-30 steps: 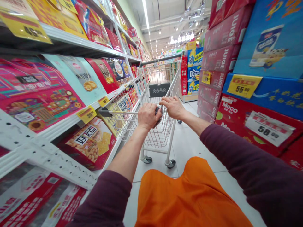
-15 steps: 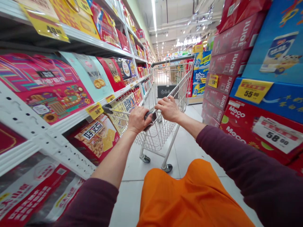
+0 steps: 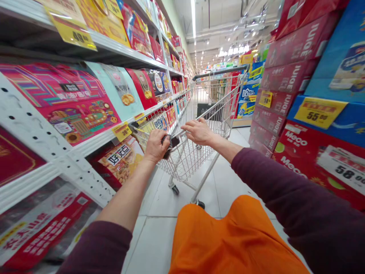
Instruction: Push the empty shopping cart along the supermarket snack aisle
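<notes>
A wire shopping cart (image 3: 196, 160) stands before my knees, its grey handle (image 3: 221, 71) at the far end and its near rim beneath my hands. My left hand (image 3: 155, 146) is closed around a crumpled dark grey cloth (image 3: 168, 147) at that rim, beside a black fitting (image 3: 175, 141). My right hand (image 3: 198, 131) lies over the rim to the right, its fingers bent onto the metal; their undersides are hidden. No goods show in the basket.
Shelves (image 3: 99, 148) of boxed snacks with yellow price tags run along the left, close to the cart's black corner. Stacked red drink cartons (image 3: 281, 82) and Meco boxes (image 3: 296, 144) line the right. White floor tiles (image 3: 234, 182) lie between.
Both hands have shifted left with the near rim, the left also coming slightly closer to me. The near end of the cart has swung left. The view has turned slightly left.
</notes>
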`<move>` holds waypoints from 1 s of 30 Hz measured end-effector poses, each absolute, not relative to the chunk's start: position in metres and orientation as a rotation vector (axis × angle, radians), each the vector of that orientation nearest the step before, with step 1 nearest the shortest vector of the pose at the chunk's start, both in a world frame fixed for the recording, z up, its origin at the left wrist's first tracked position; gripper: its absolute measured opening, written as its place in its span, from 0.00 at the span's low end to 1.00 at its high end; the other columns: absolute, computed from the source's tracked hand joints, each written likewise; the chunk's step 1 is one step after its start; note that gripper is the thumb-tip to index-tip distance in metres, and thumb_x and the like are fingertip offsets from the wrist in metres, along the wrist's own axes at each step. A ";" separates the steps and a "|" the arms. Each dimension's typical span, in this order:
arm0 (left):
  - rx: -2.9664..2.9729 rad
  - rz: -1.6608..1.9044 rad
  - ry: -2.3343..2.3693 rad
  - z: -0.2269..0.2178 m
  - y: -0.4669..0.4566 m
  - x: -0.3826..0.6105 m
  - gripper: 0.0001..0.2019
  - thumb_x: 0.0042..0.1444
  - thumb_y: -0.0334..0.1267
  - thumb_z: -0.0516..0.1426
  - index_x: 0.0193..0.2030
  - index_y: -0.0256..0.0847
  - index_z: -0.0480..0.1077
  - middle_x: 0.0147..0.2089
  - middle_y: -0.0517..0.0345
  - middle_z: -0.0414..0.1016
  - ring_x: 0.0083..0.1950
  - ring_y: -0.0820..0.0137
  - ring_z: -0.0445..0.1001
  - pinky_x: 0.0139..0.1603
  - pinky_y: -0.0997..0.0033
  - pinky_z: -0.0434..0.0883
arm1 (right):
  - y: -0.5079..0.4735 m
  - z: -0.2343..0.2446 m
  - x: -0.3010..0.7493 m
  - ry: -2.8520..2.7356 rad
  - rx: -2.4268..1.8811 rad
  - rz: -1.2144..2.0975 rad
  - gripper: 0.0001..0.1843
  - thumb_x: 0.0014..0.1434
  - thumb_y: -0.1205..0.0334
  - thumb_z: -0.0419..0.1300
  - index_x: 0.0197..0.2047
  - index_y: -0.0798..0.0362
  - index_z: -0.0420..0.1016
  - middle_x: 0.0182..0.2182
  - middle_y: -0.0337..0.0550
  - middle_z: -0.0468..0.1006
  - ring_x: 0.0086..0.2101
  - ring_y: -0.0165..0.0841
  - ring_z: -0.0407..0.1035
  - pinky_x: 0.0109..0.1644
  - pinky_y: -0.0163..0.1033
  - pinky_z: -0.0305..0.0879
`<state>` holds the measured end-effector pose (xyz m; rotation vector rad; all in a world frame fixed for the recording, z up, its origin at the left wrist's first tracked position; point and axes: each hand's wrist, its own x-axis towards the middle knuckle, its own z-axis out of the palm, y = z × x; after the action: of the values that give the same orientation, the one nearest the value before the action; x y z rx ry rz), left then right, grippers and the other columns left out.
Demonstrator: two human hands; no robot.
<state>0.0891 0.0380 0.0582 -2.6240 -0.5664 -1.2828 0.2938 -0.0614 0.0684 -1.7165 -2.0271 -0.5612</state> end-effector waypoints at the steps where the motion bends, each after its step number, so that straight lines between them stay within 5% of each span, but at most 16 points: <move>1: -2.610 -1.309 -0.589 0.058 0.040 0.088 0.07 0.57 0.39 0.48 0.31 0.45 0.65 0.36 0.53 0.73 0.43 0.62 0.69 0.49 0.59 0.68 | -0.059 0.071 0.296 -2.005 -1.739 -0.531 0.20 0.67 0.60 0.46 0.59 0.48 0.68 0.55 0.47 0.72 0.54 0.41 0.62 0.55 0.51 0.46; 9: -2.318 -1.441 -0.803 0.048 0.016 0.113 0.07 0.59 0.35 0.49 0.33 0.44 0.67 0.38 0.49 0.74 0.45 0.58 0.67 0.49 0.56 0.65 | -0.044 0.079 0.295 -1.855 -1.916 -0.503 0.21 0.70 0.51 0.44 0.47 0.45 0.78 0.46 0.46 0.75 0.51 0.42 0.62 0.50 0.48 0.49; 19: -2.205 -1.201 -0.626 0.049 0.003 0.137 0.11 0.63 0.35 0.47 0.37 0.44 0.71 0.35 0.51 0.76 0.40 0.60 0.70 0.41 0.61 0.62 | -0.057 0.074 0.296 -1.760 -1.907 -0.488 0.28 0.71 0.52 0.38 0.42 0.48 0.79 0.45 0.45 0.76 0.50 0.40 0.62 0.48 0.46 0.46; 30: -2.309 -1.165 -0.715 0.058 0.034 0.078 0.12 0.61 0.42 0.47 0.37 0.43 0.70 0.35 0.50 0.75 0.40 0.61 0.71 0.39 0.62 0.65 | -0.050 0.082 0.253 -1.848 -1.841 -0.439 0.23 0.70 0.55 0.41 0.44 0.47 0.78 0.47 0.45 0.76 0.51 0.41 0.62 0.49 0.47 0.48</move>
<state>0.0778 0.0341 0.0578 -2.3092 -0.7150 -1.1647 0.2529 -0.0501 0.0821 -1.8414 -1.8483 -0.4391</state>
